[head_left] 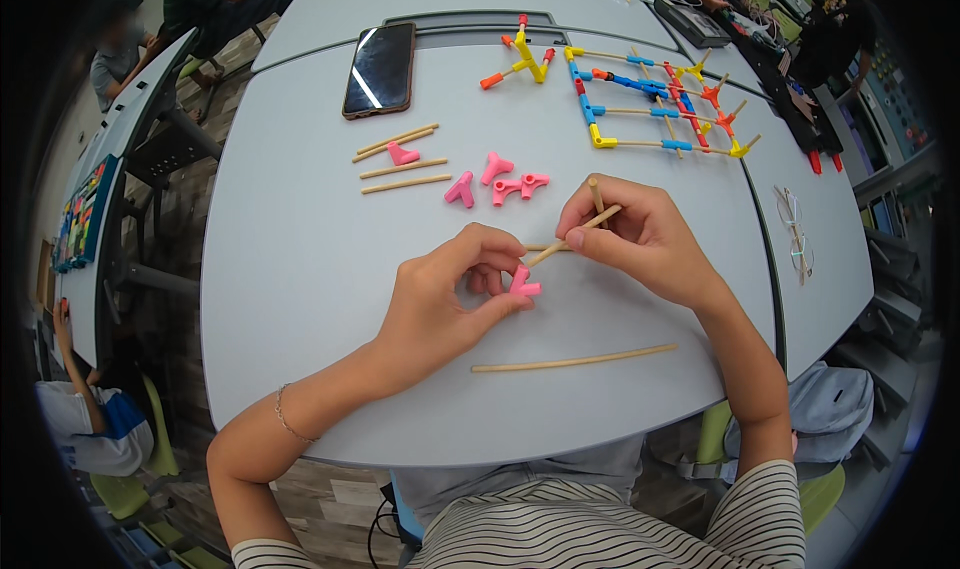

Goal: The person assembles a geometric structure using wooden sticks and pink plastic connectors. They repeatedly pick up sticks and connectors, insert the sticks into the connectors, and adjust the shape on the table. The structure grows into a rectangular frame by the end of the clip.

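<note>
Between its thumb and fingers my left hand (pixel 432 287) holds a pink connector (pixel 523 285) with short tube arms. My right hand (pixel 648 237) pinches a thin wooden stick (pixel 550 253), whose lower end meets the connector; whether it is inside a socket I cannot tell. A second stick (pixel 597 196) points up at the right fingers, and part of another lies behind. Nearer to me a long wooden stick (pixel 575 359) lies flat. Beyond my hands sit several loose pink connectors (pixel 507 190), with more sticks (pixel 405 184) at their left.
A black phone (pixel 379 71) lies at the far left of the table. At the back stand a small connector piece (pixel 524 61) and a larger stick frame (pixel 660 112) with yellow, blue and red joints. Glasses (pixel 795 234) rest on the right-hand table. Other people sit around.
</note>
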